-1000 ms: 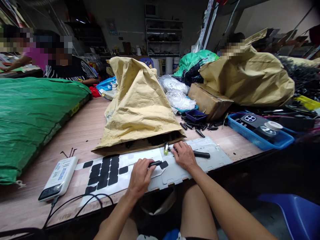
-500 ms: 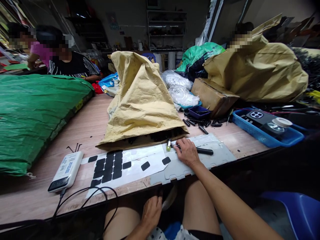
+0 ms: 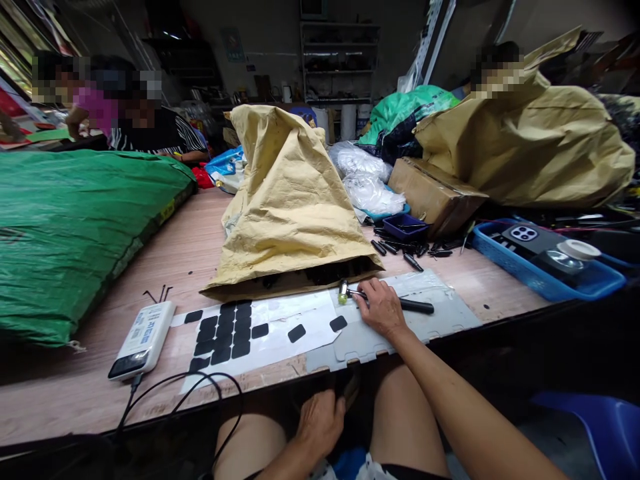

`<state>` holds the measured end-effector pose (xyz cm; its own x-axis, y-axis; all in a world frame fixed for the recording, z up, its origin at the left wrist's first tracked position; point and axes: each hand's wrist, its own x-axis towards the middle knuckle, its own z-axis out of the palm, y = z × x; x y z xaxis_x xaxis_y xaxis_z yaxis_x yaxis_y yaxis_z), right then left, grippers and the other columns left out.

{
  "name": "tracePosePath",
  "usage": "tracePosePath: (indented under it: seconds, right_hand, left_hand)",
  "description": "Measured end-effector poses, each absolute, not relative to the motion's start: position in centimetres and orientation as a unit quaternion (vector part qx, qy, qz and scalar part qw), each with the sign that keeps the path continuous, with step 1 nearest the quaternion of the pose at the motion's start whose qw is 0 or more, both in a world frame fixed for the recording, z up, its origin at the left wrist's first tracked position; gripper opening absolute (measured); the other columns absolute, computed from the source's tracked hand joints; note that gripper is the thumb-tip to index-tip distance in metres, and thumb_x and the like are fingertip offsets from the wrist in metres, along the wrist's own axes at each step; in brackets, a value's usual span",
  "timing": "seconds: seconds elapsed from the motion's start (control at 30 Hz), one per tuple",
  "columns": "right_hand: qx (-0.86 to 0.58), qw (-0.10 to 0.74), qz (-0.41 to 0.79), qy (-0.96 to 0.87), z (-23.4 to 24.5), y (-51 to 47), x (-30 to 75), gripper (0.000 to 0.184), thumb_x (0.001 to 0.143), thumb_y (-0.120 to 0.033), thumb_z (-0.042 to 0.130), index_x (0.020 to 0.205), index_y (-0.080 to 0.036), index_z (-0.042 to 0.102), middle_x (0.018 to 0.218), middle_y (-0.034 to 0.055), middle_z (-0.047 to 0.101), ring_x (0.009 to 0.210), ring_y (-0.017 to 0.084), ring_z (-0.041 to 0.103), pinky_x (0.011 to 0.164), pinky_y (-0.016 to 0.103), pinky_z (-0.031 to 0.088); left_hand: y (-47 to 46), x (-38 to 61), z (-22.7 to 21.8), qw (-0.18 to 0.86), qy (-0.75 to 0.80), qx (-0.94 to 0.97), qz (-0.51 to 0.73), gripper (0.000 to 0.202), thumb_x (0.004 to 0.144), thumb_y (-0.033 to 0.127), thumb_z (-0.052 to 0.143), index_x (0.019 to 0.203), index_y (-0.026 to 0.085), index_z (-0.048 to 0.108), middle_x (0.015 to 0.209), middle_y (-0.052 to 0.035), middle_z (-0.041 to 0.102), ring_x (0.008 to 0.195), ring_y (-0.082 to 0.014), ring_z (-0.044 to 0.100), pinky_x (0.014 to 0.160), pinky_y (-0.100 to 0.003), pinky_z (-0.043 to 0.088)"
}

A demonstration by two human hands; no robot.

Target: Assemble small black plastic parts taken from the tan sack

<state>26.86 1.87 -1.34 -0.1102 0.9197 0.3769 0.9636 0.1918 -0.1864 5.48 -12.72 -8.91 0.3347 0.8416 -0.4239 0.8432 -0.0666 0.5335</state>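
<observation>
Black-handled hammer (image 3: 419,307), its shaft in the right hand's (image 3: 383,308) grip, lies over the grey board (image 3: 363,343), long axis sideways, head pointing left. Left hand (image 3: 320,421) hangs below the table (image 3: 175,250) edge; its grip cannot be told.

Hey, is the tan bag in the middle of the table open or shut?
Open. The tan bag gapes along its front edge, near the right hand, and dark pieces show inside.
</observation>
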Motion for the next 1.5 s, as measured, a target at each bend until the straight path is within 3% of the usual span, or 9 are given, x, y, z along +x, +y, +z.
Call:
tracePosePath:
  seconds: [0.07, 0.17, 0.33, 0.5, 0.77, 1.0, 1.1, 1.23, 1.5]
  right_hand:
    - [-0.632, 0.211, -0.055, -0.744, -1.4, 1.9, 26.9, 0.018, 0.097, -0.037, 0.054, 0.099, -0.021, 0.062, 0.096, 0.0065, 0.058, 0.093, 0.023, 0.048, 0.080, 0.034, 0.030]
    - [-0.629, 0.212, -0.061, -0.745, -1.6, 2.0, 26.9, 0.018, 0.097, -0.037, 0.054, 0.098, -0.021, 0.063, 0.096, 0.0068, 0.058, 0.092, 0.023, 0.047, 0.079, 0.034, 0.030]
    - [-0.627, 0.215, -0.070, -0.745, -1.8, 2.0, 27.0, 0.019, 0.097, -0.038, 0.053, 0.097, -0.021, 0.063, 0.095, 0.0068, 0.058, 0.092, 0.024, 0.048, 0.079, 0.034, 0.030]
    - [-0.625, 0.219, -0.068, -0.747, -1.7, 2.0, 27.0, 0.018, 0.097, -0.036, 0.054, 0.099, -0.021, 0.063, 0.094, 0.0067, 0.058, 0.091, 0.024, 0.048, 0.079, 0.034, 0.030]
    - [-0.628, 0.214, -0.062, -0.746, -1.6, 2.1, 27.0, 0.017, 0.097, -0.037, 0.054, 0.098, -0.022, 0.062, 0.095, 0.0062, 0.058, 0.092, 0.023, 0.049, 0.079, 0.034, 0.031]
    - [-0.625, 0.215, -0.070, -0.747, -1.6, 2.0, 27.0, 0.017, 0.097, -0.036, 0.053, 0.097, -0.021, 0.062, 0.095, 0.0063, 0.057, 0.091, 0.023, 0.048, 0.078, 0.033, 0.031]
    - [-0.625, 0.215, -0.072, -0.747, -1.7, 2.0, 27.0, 0.018, 0.097, -0.037, 0.053, 0.096, -0.021, 0.063, 0.095, 0.0068, 0.057, 0.091, 0.023, 0.048, 0.078, 0.033, 0.031]
    - [-0.625, 0.214, -0.072, -0.747, -1.8, 2.0, 26.9, 0.019, 0.097, -0.037, 0.053, 0.096, -0.021, 0.063, 0.095, 0.0073, 0.058, 0.091, 0.024, 0.048, 0.079, 0.034, 0.031]
    - [-0.617, 0.229, -0.052, -0.751, -1.9, 2.0, 27.2, 0.014, 0.094, -0.034, 0.058, 0.100, -0.022, 0.063, 0.097, 0.0064, 0.059, 0.094, 0.024, 0.050, 0.082, 0.033, 0.032]
  left_hand:
    - [-13.5, 5.5, -6.4, 0.311, 0.509, 0.800, 0.060, 0.039, 0.099, 0.029, 0.035, 0.124, 0.024, 0.065, 0.102, -0.0144, 0.072, 0.097, -0.0299, 0.068, 0.086, -0.046, 0.049]
    - [-12.6, 5.3, -2.6, 0.239, 0.416, 0.860, 0.172, 0.035, 0.099, 0.030, 0.039, 0.120, 0.027, 0.067, 0.093, -0.0115, 0.071, 0.086, -0.0261, 0.066, 0.079, -0.043, 0.051]
    - [-3.3, 2.5, 1.5, 0.135, 0.582, 0.730, 0.331, 0.027, 0.098, 0.030, 0.043, 0.102, 0.022, 0.069, 0.094, -0.0076, 0.072, 0.081, -0.0210, 0.066, 0.077, -0.034, 0.052]
    - [6.9, -2.1, 2.8, 0.016, 0.747, 0.608, 0.269, 0.026, 0.093, 0.030, 0.048, 0.092, 0.017, 0.070, 0.096, -0.0125, 0.071, 0.087, -0.0251, 0.067, 0.076, -0.033, 0.049]
    - [11.8, -1.4, 3.2, 0.044, 0.794, 0.565, 0.220, 0.047, 0.087, 0.058, 0.058, 0.096, 0.015, 0.077, 0.104, -0.0206, 0.073, 0.099, -0.0362, 0.069, 0.079, -0.041, 0.051]
    - [9.9, -2.0, 3.9, 0.055, 0.780, 0.601, 0.166, 0.032, 0.087, 0.044, 0.061, 0.089, 0.016, 0.076, 0.096, -0.0177, 0.074, 0.095, -0.0344, 0.069, 0.079, -0.040, 0.050]
    - [6.1, -2.3, 3.4, 0.044, 0.716, 0.662, 0.218, 0.025, 0.090, 0.040, 0.060, 0.093, 0.019, 0.073, 0.094, -0.0101, 0.072, 0.094, -0.0278, 0.066, 0.080, -0.035, 0.049]
    - [1.0, -0.9, 2.1, 0.139, 0.599, 0.732, 0.293, 0.019, 0.094, 0.038, 0.058, 0.096, 0.023, 0.069, 0.094, -0.0048, 0.069, 0.090, -0.0214, 0.062, 0.077, -0.031, 0.047]
    - [-0.5, 2.4, 0.2, 0.195, 0.532, 0.787, 0.243, 0.013, 0.086, 0.031, 0.069, 0.097, 0.023, 0.070, 0.095, -0.0043, 0.067, 0.093, -0.0238, 0.058, 0.082, -0.036, 0.042]
